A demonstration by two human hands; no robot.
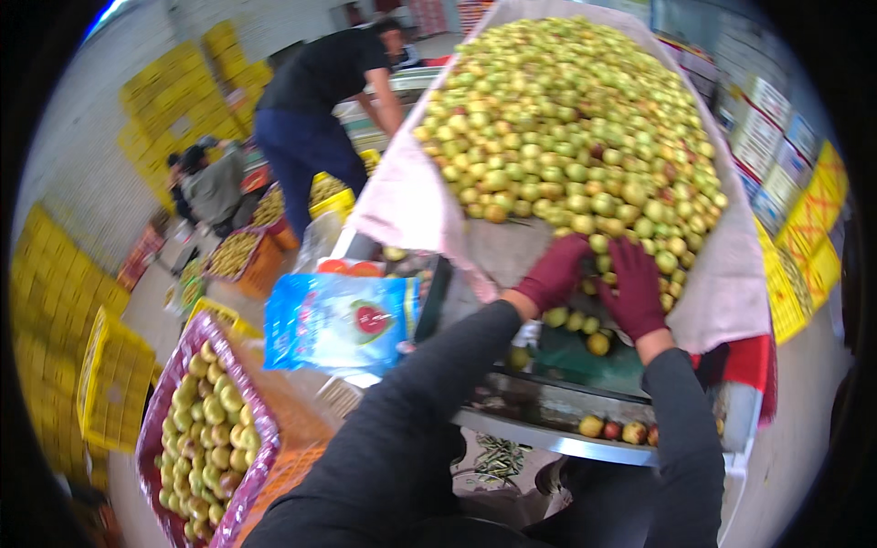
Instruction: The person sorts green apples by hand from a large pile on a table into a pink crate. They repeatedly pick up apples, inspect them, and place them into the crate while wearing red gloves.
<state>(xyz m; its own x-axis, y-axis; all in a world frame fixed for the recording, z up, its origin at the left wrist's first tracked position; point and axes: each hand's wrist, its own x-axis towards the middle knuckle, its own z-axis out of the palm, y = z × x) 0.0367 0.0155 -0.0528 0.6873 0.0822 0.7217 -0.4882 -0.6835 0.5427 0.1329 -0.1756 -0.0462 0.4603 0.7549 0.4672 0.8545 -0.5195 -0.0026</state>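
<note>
A large heap of green and yellowish jujubes (575,130) lies on a sloping table lined with pink cloth (404,198). My left hand (553,274), in a maroon glove, reaches to the heap's lower edge, its fingertips partly hidden among the fruit. Beside it my right hand (632,288), gloved alike, lies over the jujubes with its fingers apart. Several loose jujubes (579,322) are between and below the hands, above a dark green belt (582,359). Along the front trough, a few reddish jujubes (622,430) sit near my right forearm.
A blue plastic pouch (339,322) lies left of my arms. Below it stands an orange crate (291,472) with purple lining, full of jujubes (209,438). A person (322,103) bends over at the left of the table. Yellow crates (55,288) are stacked along the wall.
</note>
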